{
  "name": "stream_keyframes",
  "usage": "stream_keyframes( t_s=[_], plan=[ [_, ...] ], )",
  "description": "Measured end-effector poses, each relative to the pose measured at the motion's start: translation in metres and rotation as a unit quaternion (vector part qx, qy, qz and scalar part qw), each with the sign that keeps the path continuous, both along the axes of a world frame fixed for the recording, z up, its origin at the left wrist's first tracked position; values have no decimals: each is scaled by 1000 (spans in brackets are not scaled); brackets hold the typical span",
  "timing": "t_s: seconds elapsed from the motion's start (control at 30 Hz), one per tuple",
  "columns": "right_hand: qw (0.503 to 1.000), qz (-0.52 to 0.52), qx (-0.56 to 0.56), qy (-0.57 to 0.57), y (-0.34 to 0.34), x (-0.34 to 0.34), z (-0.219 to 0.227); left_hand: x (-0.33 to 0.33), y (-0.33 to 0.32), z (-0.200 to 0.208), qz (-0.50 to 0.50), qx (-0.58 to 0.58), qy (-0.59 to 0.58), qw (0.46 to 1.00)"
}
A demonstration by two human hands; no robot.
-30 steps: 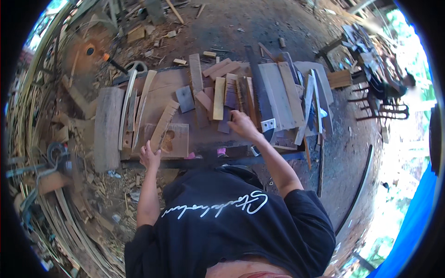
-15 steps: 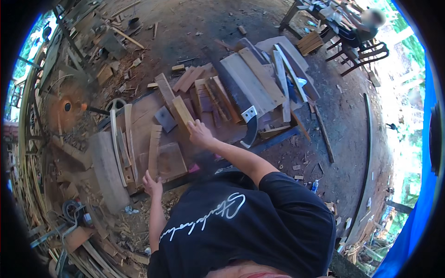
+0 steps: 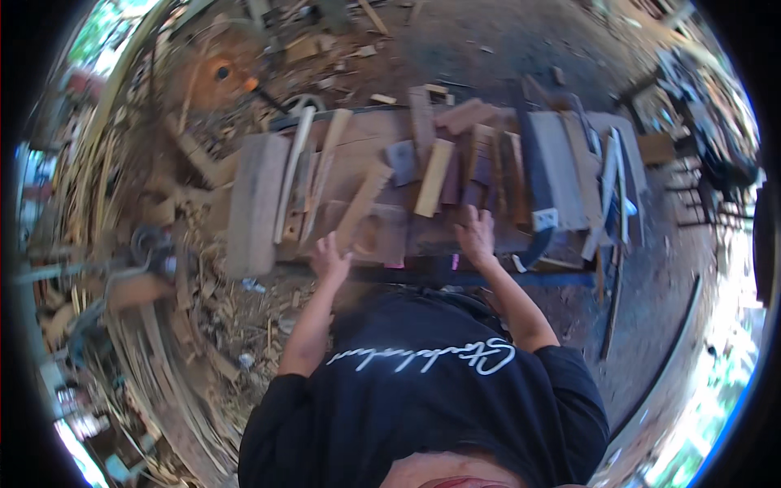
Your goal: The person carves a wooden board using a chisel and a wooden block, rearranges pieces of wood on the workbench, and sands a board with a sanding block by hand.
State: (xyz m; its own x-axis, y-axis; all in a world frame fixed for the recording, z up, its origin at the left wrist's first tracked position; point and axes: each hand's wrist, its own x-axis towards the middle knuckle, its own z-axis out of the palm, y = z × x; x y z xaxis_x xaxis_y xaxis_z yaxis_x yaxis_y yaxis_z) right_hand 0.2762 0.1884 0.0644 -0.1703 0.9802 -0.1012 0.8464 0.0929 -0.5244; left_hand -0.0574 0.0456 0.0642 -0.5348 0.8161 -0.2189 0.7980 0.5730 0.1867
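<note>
My left hand is at the near end of a wooden strip with a notched edge, its thumb and fingers closed about that end. The strip lies slanted on the workbench, partly over a flat brown board. My right hand rests at the bench's near side with fingers apart and nothing in them. Just left of and beyond it lies a pale yellow wooden block. A handsaw with a dark curved handle lies to the right of that hand, with a light metal plate on it. Motion blurs the fingers somewhat.
Long strips and a thick plank lie along the bench's left side. Wide boards are stacked at right. An orange round machine or fan stands beyond at left. Shavings and offcuts litter the ground.
My right hand has let go of the yellow block and drawn back toward me. My left hand stays at the notched strip. The whole view has turned and shifted.
</note>
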Motion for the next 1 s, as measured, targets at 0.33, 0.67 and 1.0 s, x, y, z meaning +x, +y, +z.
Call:
stream_keyframes(
  t_s=[0.33,0.67,1.0],
  plan=[
    [999,-37,-16,-25,7,-12,-8,-8,-2,0,15,11,-56,998],
    [997,-58,-33,-27,13,-14,-8,-16,0,6,13,54,-104,993],
    [990,-119,-69,-17,-8,-11,-12,-29,3,0,5,57,-140,988]
  ],
)
